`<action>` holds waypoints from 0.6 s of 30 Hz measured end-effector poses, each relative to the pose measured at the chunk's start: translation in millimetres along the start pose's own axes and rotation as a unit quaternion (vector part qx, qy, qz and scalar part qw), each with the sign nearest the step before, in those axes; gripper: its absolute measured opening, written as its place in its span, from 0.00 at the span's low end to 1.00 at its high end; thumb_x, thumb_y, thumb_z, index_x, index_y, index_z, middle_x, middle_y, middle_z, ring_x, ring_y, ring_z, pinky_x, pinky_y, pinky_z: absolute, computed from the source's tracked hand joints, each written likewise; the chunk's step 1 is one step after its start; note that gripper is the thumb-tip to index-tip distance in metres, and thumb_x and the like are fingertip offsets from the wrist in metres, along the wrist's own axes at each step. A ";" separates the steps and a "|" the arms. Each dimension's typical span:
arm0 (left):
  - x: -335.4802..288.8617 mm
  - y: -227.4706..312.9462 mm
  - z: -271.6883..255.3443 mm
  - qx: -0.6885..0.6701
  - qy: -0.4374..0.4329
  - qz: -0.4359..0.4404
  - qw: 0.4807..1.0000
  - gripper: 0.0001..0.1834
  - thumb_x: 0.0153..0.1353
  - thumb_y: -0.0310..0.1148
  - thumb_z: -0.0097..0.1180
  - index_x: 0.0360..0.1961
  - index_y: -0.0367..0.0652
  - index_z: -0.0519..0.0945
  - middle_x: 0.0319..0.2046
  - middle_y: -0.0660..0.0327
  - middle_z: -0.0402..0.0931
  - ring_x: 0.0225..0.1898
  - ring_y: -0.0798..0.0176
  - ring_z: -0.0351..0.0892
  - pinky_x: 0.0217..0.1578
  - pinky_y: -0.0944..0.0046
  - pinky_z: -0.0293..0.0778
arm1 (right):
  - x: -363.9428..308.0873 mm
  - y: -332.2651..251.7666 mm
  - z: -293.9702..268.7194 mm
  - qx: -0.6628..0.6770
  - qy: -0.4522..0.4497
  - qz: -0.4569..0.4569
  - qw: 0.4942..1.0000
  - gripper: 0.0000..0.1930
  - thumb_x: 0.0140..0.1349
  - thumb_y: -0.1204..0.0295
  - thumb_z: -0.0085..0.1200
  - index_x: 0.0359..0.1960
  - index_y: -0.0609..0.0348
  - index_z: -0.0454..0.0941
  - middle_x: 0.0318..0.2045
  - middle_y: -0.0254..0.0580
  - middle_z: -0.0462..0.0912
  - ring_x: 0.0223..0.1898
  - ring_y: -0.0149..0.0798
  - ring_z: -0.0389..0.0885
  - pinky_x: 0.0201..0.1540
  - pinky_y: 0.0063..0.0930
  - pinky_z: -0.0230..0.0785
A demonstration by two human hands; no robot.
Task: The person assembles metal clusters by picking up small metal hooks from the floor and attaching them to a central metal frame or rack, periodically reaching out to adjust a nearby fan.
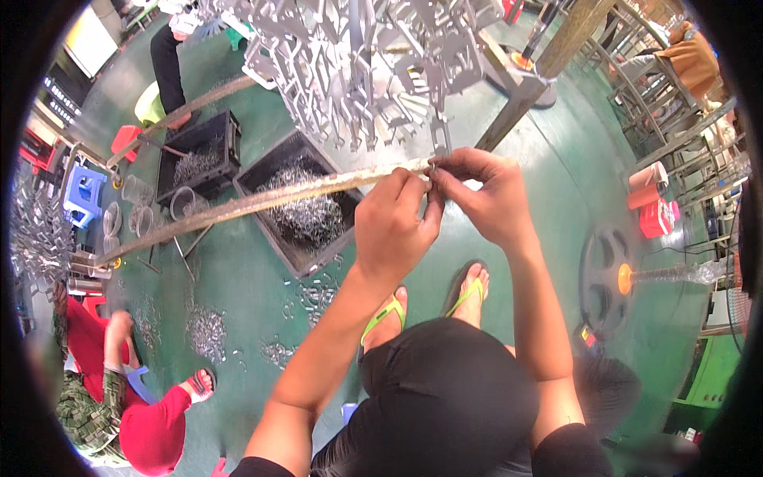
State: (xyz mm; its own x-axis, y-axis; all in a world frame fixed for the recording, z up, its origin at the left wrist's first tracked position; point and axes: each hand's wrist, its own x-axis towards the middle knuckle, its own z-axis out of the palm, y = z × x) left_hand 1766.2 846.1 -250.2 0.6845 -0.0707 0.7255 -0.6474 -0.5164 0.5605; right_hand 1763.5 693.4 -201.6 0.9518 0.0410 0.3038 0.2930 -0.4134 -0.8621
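My left hand [393,224] and my right hand [494,197] meet in front of me, at the right end of a long pale wooden bar [278,195]. Thumb and fingers are pinched together on both. Whatever small piece sits between the fingertips is too hidden to name. Just above my right fingertips a flat metal strip [440,137] dangles from a big hanging cluster of bent silver metal parts [350,67]. Behind the bar, to the left of my hands, a black crate [296,258] holds a heap of small shiny metal pieces [306,211].
A second black crate [232,163] stands farther left, near clear plastic tubs [137,191] and a blue stool [84,194]. Metal pieces [208,334] lie scattered on the green floor. A person in red trousers [151,433] sits at left. A round black fan base [608,278] is at right.
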 end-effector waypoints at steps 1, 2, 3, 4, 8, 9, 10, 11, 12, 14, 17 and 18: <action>2.9 0.7 1.5 0.015 -0.005 -0.005 1.000 0.10 0.48 0.23 0.70 0.30 0.40 0.81 0.28 0.59 0.78 0.26 0.55 0.79 0.27 0.59 0.75 | 3.2 -3.7 -3.0 -0.033 0.000 -0.020 0.999 0.10 0.60 0.78 0.61 0.43 0.69 0.86 0.33 0.46 0.89 0.34 0.32 0.88 0.40 0.27 0.80; 8.0 1.2 2.2 0.011 -0.018 0.005 1.000 0.10 0.49 0.26 0.68 0.27 0.39 0.77 0.26 0.56 0.73 0.27 0.50 0.78 0.27 0.54 0.73 | 9.0 -9.9 -7.3 -0.029 -0.020 -0.056 0.998 0.12 0.59 0.77 0.59 0.42 0.71 0.85 0.34 0.48 0.88 0.35 0.37 0.89 0.41 0.29 0.80; 9.9 0.7 3.6 0.014 -0.019 0.011 1.000 0.10 0.49 0.26 0.68 0.27 0.39 0.76 0.26 0.56 0.73 0.27 0.50 0.78 0.27 0.54 0.73 | 13.2 -16.7 -10.6 -0.028 -0.042 -0.049 0.998 0.11 0.59 0.77 0.60 0.42 0.72 0.85 0.35 0.48 0.88 0.35 0.38 0.89 0.41 0.29 0.80; 11.6 -0.5 5.8 0.016 -0.020 0.017 1.000 0.10 0.49 0.25 0.68 0.27 0.39 0.76 0.26 0.56 0.73 0.27 0.50 0.77 0.27 0.54 0.73 | 17.6 -24.1 -14.0 -0.027 -0.065 -0.041 0.997 0.11 0.59 0.76 0.60 0.41 0.72 0.85 0.35 0.49 0.88 0.35 0.39 0.89 0.41 0.29 0.80; 13.7 -4.0 16.3 0.031 -0.021 0.022 0.999 0.10 0.49 0.25 0.67 0.27 0.39 0.75 0.26 0.56 0.73 0.27 0.50 0.77 0.27 0.54 0.73 | 37.4 -29.4 -27.6 -0.109 -0.143 -0.044 0.983 0.08 0.63 0.76 0.63 0.38 0.71 0.85 0.29 0.41 0.82 0.28 0.28 0.79 0.32 0.25 0.74; 13.2 -5.1 17.1 0.036 -0.022 0.020 0.999 0.10 0.49 0.25 0.67 0.27 0.39 0.75 0.26 0.56 0.73 0.27 0.50 0.77 0.27 0.54 0.73 | 41.4 -30.4 -30.3 -0.135 -0.163 -0.043 0.976 0.08 0.64 0.76 0.64 0.38 0.70 0.85 0.28 0.41 0.81 0.26 0.27 0.77 0.30 0.26 0.72; 13.3 -6.3 17.4 0.035 -0.024 0.017 0.999 0.11 0.49 0.25 0.67 0.27 0.39 0.75 0.26 0.56 0.73 0.27 0.50 0.77 0.27 0.54 0.73 | 44.5 -29.2 -31.9 -0.124 -0.171 -0.041 0.977 0.08 0.64 0.75 0.64 0.37 0.70 0.85 0.27 0.40 0.80 0.25 0.27 0.74 0.29 0.27 0.70; 13.8 -7.5 17.3 0.035 -0.025 0.015 0.999 0.11 0.48 0.25 0.67 0.28 0.39 0.75 0.26 0.56 0.73 0.27 0.50 0.77 0.26 0.54 0.73 | 47.3 -26.9 -32.7 -0.114 -0.179 -0.039 0.976 0.08 0.63 0.74 0.65 0.37 0.69 0.85 0.25 0.40 0.79 0.24 0.27 0.72 0.28 0.27 0.68; 12.5 -7.8 18.4 0.032 -0.029 0.010 0.999 0.11 0.48 0.25 0.68 0.28 0.39 0.75 0.26 0.56 0.73 0.27 0.50 0.78 0.26 0.54 0.73 | 48.1 -24.6 -34.0 -0.105 -0.187 -0.033 0.976 0.08 0.63 0.74 0.65 0.37 0.69 0.85 0.24 0.39 0.77 0.23 0.27 0.69 0.27 0.28 0.66; 11.9 -8.4 20.9 0.017 -0.023 0.004 1.000 0.11 0.49 0.26 0.68 0.28 0.39 0.76 0.26 0.57 0.74 0.27 0.50 0.78 0.27 0.54 0.73 | 51.5 -23.6 -36.5 -0.115 -0.190 -0.026 0.975 0.09 0.63 0.73 0.66 0.36 0.69 0.85 0.23 0.39 0.76 0.24 0.27 0.69 0.27 0.28 0.65; 10.2 -10.7 19.6 -0.007 -0.015 -0.027 1.000 0.10 0.50 0.26 0.69 0.28 0.39 0.77 0.26 0.58 0.76 0.24 0.57 0.78 0.26 0.57 0.73 | 53.9 -28.4 -36.0 -0.140 -0.187 -0.013 0.972 0.10 0.61 0.71 0.66 0.37 0.67 0.87 0.27 0.46 0.83 0.27 0.37 0.78 0.32 0.33 0.71; 10.6 -11.2 18.7 -0.016 -0.011 -0.041 0.999 0.09 0.51 0.26 0.69 0.28 0.38 0.78 0.26 0.59 0.78 0.22 0.60 0.77 0.25 0.58 0.73 | 54.8 -30.4 -35.6 -0.151 -0.185 -0.008 0.971 0.10 0.60 0.70 0.66 0.38 0.66 0.87 0.29 0.49 0.86 0.28 0.42 0.83 0.34 0.35 0.75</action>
State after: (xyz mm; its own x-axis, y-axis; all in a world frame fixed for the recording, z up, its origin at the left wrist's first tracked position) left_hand 1787.0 835.2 -256.2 0.7422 -0.0479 0.6685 -0.5996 -0.4932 0.6303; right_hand 1803.5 675.8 -144.4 0.9309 0.3507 0.1023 0.3221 -0.6558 -0.6827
